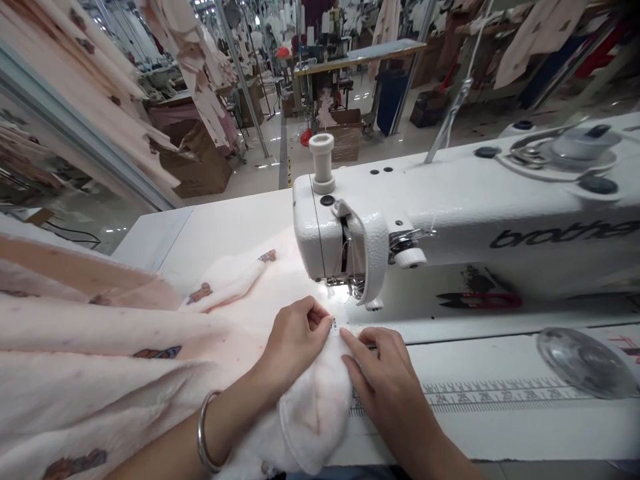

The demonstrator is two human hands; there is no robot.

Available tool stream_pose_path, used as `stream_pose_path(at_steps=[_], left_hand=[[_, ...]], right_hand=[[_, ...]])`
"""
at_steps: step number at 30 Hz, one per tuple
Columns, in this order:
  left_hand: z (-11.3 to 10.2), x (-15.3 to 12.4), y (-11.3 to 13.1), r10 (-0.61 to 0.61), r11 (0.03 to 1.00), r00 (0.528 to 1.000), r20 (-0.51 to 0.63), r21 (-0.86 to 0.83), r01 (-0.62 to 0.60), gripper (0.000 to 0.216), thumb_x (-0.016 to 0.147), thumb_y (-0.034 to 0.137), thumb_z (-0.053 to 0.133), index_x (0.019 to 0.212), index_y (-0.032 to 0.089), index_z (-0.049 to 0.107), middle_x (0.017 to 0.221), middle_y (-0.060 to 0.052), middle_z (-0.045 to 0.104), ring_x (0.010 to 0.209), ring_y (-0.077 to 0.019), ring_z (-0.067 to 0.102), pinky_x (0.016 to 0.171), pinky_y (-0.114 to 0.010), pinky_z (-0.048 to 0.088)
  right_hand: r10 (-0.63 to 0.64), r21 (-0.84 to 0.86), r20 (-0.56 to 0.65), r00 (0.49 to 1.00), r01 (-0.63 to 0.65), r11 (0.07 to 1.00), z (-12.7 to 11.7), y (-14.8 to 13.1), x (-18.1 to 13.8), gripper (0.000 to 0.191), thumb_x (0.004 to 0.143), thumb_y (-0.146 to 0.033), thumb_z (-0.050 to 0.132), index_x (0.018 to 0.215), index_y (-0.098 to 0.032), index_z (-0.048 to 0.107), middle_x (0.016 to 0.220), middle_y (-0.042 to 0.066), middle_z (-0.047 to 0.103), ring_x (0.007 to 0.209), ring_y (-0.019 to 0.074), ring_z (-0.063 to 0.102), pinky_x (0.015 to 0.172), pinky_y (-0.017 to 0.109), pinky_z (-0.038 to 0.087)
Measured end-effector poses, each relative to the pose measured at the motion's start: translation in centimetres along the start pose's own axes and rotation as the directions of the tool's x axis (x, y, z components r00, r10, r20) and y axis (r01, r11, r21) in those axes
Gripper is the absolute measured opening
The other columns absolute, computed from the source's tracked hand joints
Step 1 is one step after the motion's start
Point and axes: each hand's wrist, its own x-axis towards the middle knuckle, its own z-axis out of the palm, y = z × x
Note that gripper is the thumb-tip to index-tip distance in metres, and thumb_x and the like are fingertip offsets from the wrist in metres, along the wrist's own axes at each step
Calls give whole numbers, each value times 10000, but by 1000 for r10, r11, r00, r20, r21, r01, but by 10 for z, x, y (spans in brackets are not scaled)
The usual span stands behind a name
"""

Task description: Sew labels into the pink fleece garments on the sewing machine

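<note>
Cloth [325, 400] | left hand [296, 335]: grip pinching it | right hand [389, 375]: grip spread, touching it

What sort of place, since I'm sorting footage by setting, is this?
Probably a garment workshop: there's a sewing machine, pale pink printed fabric beside it, and similar hanging pieces in the background.

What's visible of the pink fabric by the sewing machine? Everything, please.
The pink fabric looks soft and fleecy, pale with small dots and scattered brown-and-blue motifs. It lies loose and rumpled, in long folds at left, reaching across the white table to just before the sewing machine's needle area. A rounded, paler part with a seamed edge bunches between the forearms. The left hand pinches it near small dark print; the right hand's fingertips touch its edge.
</note>
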Motion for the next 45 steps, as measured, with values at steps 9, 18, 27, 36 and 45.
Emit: stream_pose_path(at_steps=[9,18,27,36,45], left_hand=[[1,0,0,4,1000,1000,6,16,-4,147,793,322,550,748,190,598,707,12,640,661,-135,580,617,-256,429],[-1,-1,1,16,1000,1000,17,21,-16,150,801,321,549,749,188,593,695,13,627,653,-129,563,618,-253,419],[-2,-2,1,42,999,999,33,17,-43,158,809,319,540,754,179,591,707,-3,625,660,-137,556,614,-252,407],[0,-2,-1,46,998,999,27,30,-47,168,817,330,534,756,182,584,706,1,624,654,-136,558,612,-256,409],[2,-1,-1,57,997,998,20,50,-58,165,818,317,529,748,177,579,701,0,621,643,-135,557,606,-259,414]], right_hand=[[-5,15,-16,1000,5,1000,2,1,2,305,876,-88,509,1177,-63,548,969,104,447,906,214,419,758,398,457],[-14,18,-31,999,14,1000,1,0,2,317,878,-91,505,1192,-64,535,971,108,451,907,215,422,748,392,461],[-4,9,-30,1000,5,1000,0,0,1,334,882,-103,492,1213,-84,530,969,110,466,904,216,448,762,395,470],[-4,14,-42,999,5,1000,0,-1,2,339,867,-71,505,1204,-66,541,963,111,459,901,215,441,752,390,464],[-26,26,-68,997,28,999,0,-1,1,322,863,-56,512,1183,-56,546,962,115,455,911,219,426,744,403,464]])
